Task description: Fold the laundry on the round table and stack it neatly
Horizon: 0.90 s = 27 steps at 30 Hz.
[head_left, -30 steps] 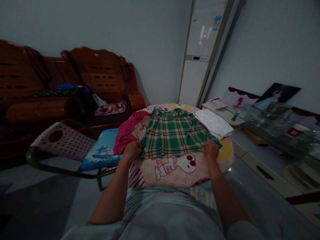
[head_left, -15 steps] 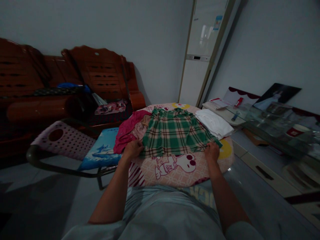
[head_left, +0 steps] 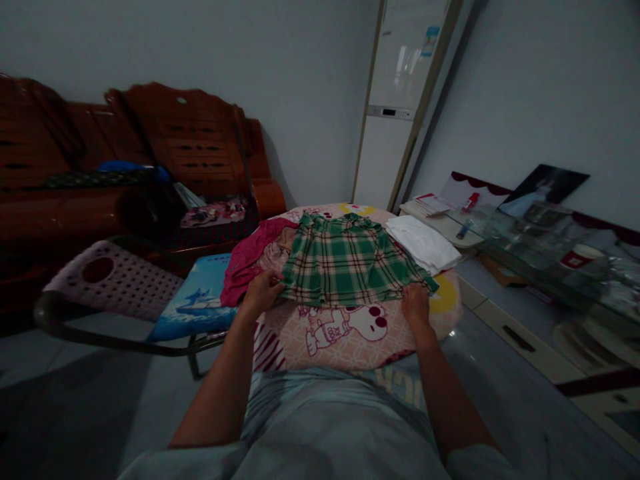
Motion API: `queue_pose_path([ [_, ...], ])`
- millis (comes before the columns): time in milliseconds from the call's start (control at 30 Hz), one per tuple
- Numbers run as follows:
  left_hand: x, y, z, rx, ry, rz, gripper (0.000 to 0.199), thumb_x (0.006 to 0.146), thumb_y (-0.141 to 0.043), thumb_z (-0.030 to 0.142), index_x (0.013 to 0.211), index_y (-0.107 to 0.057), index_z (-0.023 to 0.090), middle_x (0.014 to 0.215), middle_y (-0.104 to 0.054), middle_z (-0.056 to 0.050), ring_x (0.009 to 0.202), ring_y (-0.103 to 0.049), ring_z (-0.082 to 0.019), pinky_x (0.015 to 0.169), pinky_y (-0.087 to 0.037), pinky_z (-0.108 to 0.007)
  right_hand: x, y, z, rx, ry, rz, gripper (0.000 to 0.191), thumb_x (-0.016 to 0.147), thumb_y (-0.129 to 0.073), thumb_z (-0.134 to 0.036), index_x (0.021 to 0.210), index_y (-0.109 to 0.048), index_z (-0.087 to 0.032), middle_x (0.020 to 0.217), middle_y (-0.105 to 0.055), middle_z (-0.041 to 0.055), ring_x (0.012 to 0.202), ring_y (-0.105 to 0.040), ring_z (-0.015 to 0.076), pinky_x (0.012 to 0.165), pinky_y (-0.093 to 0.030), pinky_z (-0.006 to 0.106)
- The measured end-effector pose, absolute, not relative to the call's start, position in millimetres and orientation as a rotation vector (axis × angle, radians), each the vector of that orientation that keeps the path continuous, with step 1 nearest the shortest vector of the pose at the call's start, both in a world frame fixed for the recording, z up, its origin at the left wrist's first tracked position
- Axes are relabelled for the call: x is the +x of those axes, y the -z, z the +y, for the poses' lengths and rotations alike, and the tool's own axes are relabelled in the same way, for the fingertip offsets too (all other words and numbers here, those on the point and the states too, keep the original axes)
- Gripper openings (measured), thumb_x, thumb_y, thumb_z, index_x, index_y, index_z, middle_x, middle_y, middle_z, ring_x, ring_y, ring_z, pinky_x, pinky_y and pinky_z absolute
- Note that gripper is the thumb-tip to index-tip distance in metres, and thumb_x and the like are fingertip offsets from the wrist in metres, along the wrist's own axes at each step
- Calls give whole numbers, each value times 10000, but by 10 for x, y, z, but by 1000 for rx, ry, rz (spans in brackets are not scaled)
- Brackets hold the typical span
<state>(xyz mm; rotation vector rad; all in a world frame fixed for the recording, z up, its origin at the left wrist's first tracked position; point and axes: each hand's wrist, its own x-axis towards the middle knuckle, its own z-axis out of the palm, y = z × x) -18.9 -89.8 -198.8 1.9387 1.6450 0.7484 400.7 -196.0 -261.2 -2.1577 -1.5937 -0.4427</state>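
Note:
A green plaid garment [head_left: 345, 260] lies spread on the round table with a pink cartoon cover [head_left: 320, 353]. My left hand [head_left: 264, 291] pinches its near left corner. At the near right, my right hand [head_left: 416, 303] has its fingers closed on the hem, a little in from the corner. A magenta garment [head_left: 245, 260] and a crumpled pale pink cloth [head_left: 274, 257] lie along the left side of the plaid one. White folded cloth [head_left: 424, 244] rests at the table's right edge, beside the plaid garment.
To the left stands a metal-framed chair [head_left: 117, 280] with a blue cushion [head_left: 197, 297]. Wooden seats [head_left: 185, 143] line the back wall. On the right, a glass shelf [head_left: 540, 247] holding a paper cup [head_left: 580, 257] overhangs a low cabinet [head_left: 520, 333].
The near hem of the plaid garment has shifted slightly away from me, with both hands still on it. The whole view has moved a little, so things appear further left.

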Motion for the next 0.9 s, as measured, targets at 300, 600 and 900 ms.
queue_pose_path([
  [300, -383, 1905, -922, 1977, -532, 1708, 231, 686, -620, 155, 914, -662, 164, 750, -700, 3, 695, -650, -153, 579, -439, -197, 4208, 2436, -2030, -2249, 334, -1633, 263, 723, -446, 10, 823, -650, -123, 866, -660, 146, 883, -588, 249, 827, -405, 337],
  [600, -309, 1876, -1012, 2039, -203, 1781, 297, 713, -590, 85, 985, -666, 180, 823, -734, -6, 652, -669, -128, 570, -442, -171, 4275, 2322, -2079, -2487, 470, -1559, 259, 803, -429, -37, 812, -677, -112, 850, -684, 163, 820, -625, 244, 754, -411, 323],
  [900, -289, 1816, -1028, 2093, -142, 1799, 280, 701, -649, 95, 959, -693, 192, 855, -745, -5, 745, -682, -132, 601, -439, -162, 4277, 2224, -2125, -2741, 307, -1439, 239, 841, -504, -136, 913, -722, -73, 946, -704, 202, 912, -670, 272, 752, -451, 313],
])
